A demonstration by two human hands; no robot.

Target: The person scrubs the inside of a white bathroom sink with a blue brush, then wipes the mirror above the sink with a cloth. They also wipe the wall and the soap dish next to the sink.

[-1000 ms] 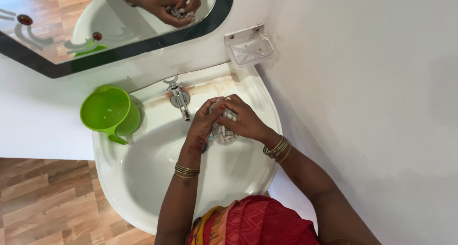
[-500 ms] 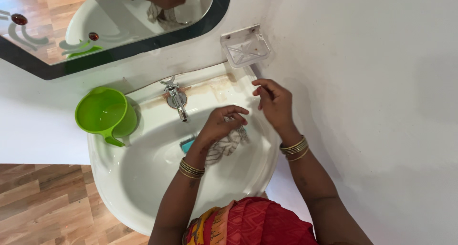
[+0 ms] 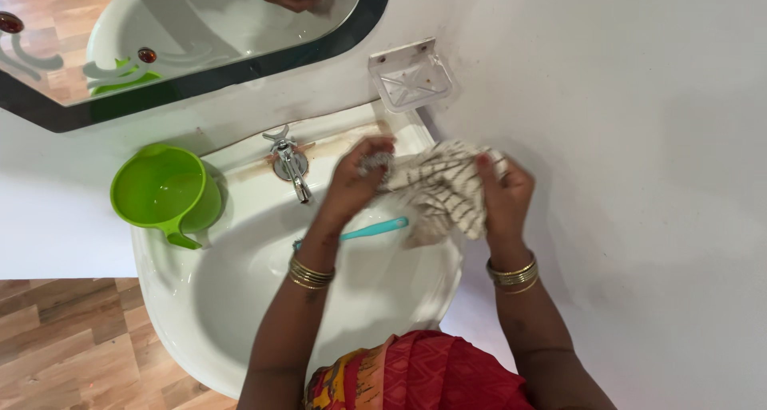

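Both my hands hold a white cloth with dark stripes point(image 3: 441, 188), spread open above the right side of a white sink point(image 3: 200, 314). My left hand point(image 3: 355, 182) grips its left corner near the tap. My right hand point(image 3: 505, 196) pinches its right edge close to the wall. A turquoise toothbrush point(image 3: 374, 229) lies in the basin just below the cloth, partly hidden by my left wrist.
A chrome tap point(image 3: 289, 163) stands at the back of the sink. A green plastic jug point(image 3: 160, 192) sits on the left rim. A clear wall soap dish point(image 3: 410, 76) hangs above the right corner. A mirror point(image 3: 172, 35) is above; wooden floor lies at the left.
The cloth was bunched in both hands, then held by the left hand alone in the basin. Now it is lifted and stretched open between both hands, and the toothbrush is uncovered.
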